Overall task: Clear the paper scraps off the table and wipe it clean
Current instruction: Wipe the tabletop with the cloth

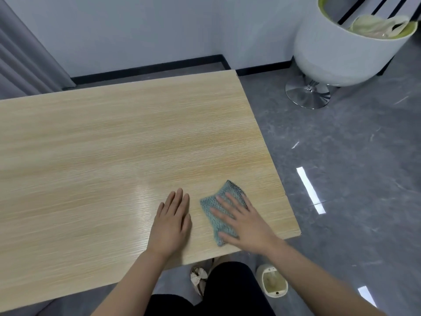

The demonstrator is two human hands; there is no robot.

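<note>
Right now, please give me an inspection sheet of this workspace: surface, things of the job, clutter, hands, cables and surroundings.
Surface: light wooden table; no paper scraps seen on it.
Job's things: teal knitted cloth lies flat near the table's right near corner.
Clutter: nothing seen on the table.
Hands: right hand presses flat on the cloth, fingers straight; left hand rests flat on the table beside the cloth, apart from it.
Cables: nothing seen.
Surroundings: white swivel chair far right on the grey floor; small white bin on the floor below the table edge; grey curtain at left.
</note>
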